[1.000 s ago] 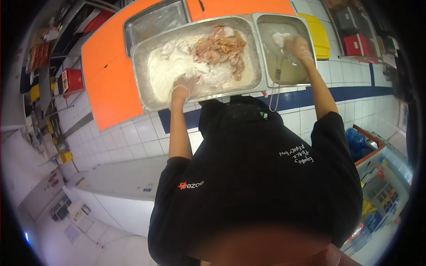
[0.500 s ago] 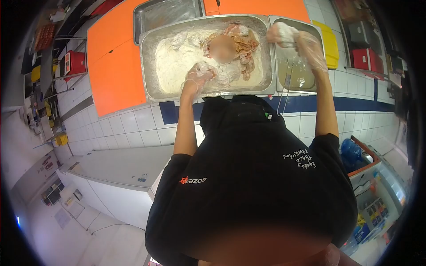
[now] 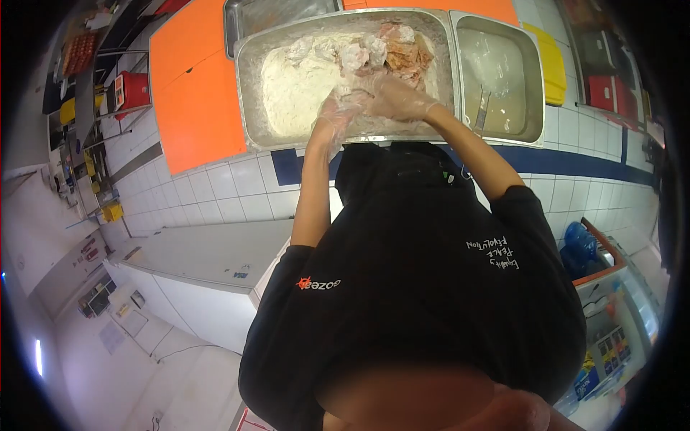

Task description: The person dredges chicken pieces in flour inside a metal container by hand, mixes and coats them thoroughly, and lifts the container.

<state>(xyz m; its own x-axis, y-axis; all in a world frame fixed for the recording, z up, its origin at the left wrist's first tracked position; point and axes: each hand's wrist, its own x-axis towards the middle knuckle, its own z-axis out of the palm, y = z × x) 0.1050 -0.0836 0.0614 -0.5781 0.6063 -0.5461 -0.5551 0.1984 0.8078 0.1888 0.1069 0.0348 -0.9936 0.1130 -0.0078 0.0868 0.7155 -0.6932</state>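
Both my hands wear clear plastic gloves and are close together, low over a metal tray point(image 3: 241, 93) of white flour point(image 3: 298, 90). My left hand point(image 3: 342, 108) is in the flour at the near middle; its fingers are smeared and partly covered. Reaching in from the right, my right hand point(image 3: 402, 99) has its fingers stretched toward the left one. What lies between the hands is hidden. Just beyond them sit flour-coated pieces point(image 3: 354, 56) of what looks like raw chicken. Reddish-brown seasoned chicken point(image 3: 408, 56) is heaped to their right.
A second metal pan point(image 3: 533, 86) of cloudy liquid adjoins on the right, with a long-handled metal utensil point(image 3: 482, 111) leaning in it. Beside that is a yellow lid-like item point(image 3: 550, 68). An orange tabletop point(image 3: 194, 108) extends left, and another metal tray point(image 3: 280, 14) stands behind.
My right hand has moved left from above the liquid pan, where it held a whitish coated piece, into the flour tray beside my left hand. The camera view has shifted slightly.
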